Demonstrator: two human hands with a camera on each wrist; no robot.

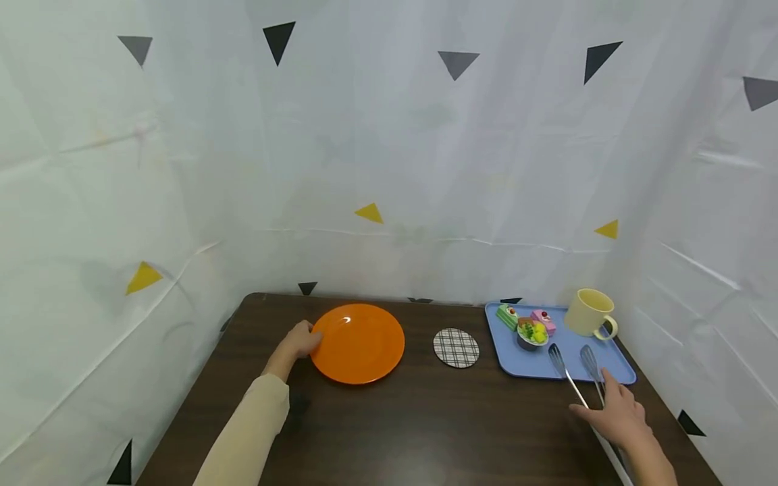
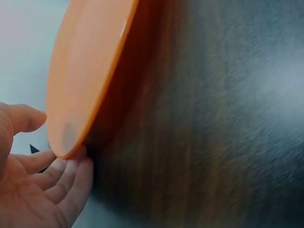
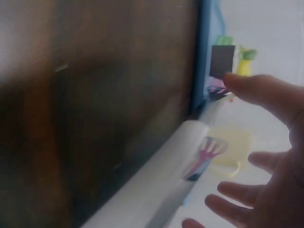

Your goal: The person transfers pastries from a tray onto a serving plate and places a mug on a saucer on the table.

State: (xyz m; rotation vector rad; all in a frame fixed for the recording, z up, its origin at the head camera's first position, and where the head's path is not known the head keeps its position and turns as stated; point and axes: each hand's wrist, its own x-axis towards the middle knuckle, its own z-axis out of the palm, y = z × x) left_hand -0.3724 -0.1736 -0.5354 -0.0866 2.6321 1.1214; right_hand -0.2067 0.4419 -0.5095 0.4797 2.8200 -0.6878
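Observation:
At the left rim of an orange plate (image 1: pixel 358 344), my left hand (image 1: pixel 302 339) grips the edge. In the left wrist view its fingers (image 2: pixel 71 178) lie under the rim, with the thumb at the upper side. My right hand (image 1: pixel 616 412) is spread over the long handles of a metal fork (image 1: pixel 568 376) and a spoon-shaped metal utensil (image 1: pixel 589 361). Both utensil heads lie over the front edge of a blue tray (image 1: pixel 523 364). The right wrist view shows the thumb and fingers apart, with a blurred pale handle (image 3: pixel 152 175) beside them.
On the tray are a yellow mug (image 1: pixel 586 314), a green cake piece (image 1: pixel 507 316), a pink cake piece (image 1: pixel 543 320) and a small dark cup of food (image 1: pixel 531 337). A checked round coaster (image 1: pixel 456 348) lies between plate and tray. White sheeting (image 1: pixel 389 148) surrounds the dark table (image 1: pixel 425 425).

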